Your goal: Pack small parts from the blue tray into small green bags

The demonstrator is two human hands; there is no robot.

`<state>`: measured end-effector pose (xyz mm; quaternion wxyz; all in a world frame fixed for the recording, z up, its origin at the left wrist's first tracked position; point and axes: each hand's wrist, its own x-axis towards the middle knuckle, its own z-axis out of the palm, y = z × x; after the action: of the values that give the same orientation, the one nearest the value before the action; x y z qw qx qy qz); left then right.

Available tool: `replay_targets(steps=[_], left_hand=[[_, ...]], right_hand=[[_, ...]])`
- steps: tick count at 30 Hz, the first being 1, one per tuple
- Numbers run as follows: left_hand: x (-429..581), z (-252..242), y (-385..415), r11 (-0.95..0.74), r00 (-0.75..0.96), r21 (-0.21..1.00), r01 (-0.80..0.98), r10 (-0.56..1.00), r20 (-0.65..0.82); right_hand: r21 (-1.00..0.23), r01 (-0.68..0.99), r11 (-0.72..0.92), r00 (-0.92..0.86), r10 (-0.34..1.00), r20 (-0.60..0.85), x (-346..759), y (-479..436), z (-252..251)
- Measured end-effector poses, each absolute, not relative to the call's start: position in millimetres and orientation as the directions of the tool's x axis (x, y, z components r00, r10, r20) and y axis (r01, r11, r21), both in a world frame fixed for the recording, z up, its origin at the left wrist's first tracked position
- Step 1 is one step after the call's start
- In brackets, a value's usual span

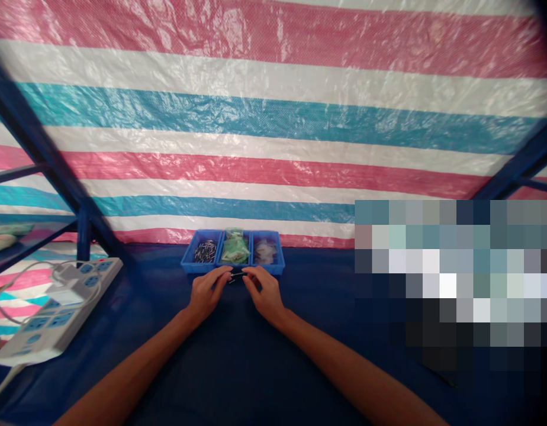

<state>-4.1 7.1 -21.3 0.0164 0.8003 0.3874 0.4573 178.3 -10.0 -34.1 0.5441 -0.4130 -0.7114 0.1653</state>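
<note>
My left hand point(208, 292) and my right hand point(265, 296) are close together over the dark blue table point(238, 367). Between their pinched fingertips is a thin black-and-silver rod-like piece point(237, 275), too small to name more exactly. Just beyond the fingers, three blue bins stand side by side. The left bin point(190, 267) holds many loose, thin black-and-silver pieces point(205, 251). Green plastic packets point(235, 249) fill the middle bin point(233, 266). In the right bin point(279, 263) lie pale, translucent pieces point(265, 253) whose kind I cannot make out.
A white power strip point(73, 319) with cables and a plugged-in adapter lies at the left. Striped plastic sheeting point(264, 124) hangs behind the table. Dark blue frame bars point(82, 207) slope at both sides. The area at the right is pixelated.
</note>
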Motion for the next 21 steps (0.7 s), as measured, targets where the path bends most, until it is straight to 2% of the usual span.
replay_targets(steps=[21], left_hand=[[-0.6, -17.7, 8.9, -0.740, 0.393, 0.364, 0.565, 0.629, 0.671]], right_hand=[[-0.731, 0.392, 0.558, -0.029, 0.802, 0.597, 179.0, -11.5, -31.3]])
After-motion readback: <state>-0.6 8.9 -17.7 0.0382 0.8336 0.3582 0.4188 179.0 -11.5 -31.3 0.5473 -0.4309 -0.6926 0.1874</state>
